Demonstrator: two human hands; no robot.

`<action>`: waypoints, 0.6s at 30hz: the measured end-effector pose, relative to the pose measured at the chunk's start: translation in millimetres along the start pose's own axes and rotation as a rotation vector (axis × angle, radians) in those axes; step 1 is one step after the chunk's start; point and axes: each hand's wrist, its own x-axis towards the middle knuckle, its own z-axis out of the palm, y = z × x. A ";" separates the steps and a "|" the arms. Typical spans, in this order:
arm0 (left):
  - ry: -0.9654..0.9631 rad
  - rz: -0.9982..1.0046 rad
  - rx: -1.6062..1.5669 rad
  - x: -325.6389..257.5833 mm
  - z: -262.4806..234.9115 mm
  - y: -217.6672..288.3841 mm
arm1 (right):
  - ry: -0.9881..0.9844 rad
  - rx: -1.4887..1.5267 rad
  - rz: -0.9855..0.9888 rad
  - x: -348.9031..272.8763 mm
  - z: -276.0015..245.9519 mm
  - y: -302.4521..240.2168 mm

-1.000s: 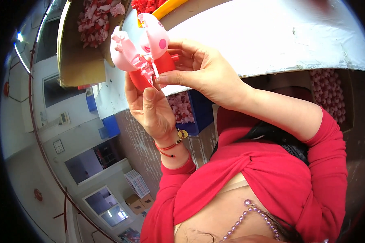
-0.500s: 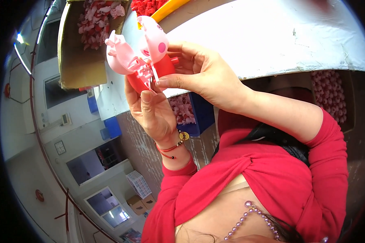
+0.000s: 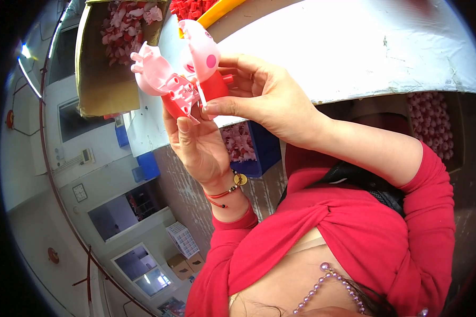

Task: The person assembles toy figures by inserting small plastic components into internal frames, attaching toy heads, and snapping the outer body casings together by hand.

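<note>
My left hand [image 3: 198,145] holds one half of a pink and red plastic toy figure, a hollow shell [image 3: 157,73] whose inner side with pegs faces up. In my right hand [image 3: 283,103] is the other half, a figure half [image 3: 214,87] with a pink head, a round cheek spot and a red body. My right thumb presses its lower edge, and the right fingers go behind it. The two halves stand apart at the top in a V and come close together at the bottom, between my hands. Whether they touch there, I cannot tell.
A cardboard box [image 3: 103,95] with pink and red parts stands at the upper left. Beside it are red parts [image 3: 190,8] and a yellow edge [image 3: 222,11] on the white table [image 3: 365,53]. Below the table sit a blue crate [image 3: 264,150] and a box of pink parts [image 3: 431,124].
The shell half in my left hand has tilted outward to the left, and the gap between the halves is wider. My right hand and its half have hardly moved.
</note>
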 end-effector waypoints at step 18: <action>-0.054 0.067 0.106 1.0 -0.8 -1.1 | 0.020 -0.061 -0.022 1.5 0.8 6.0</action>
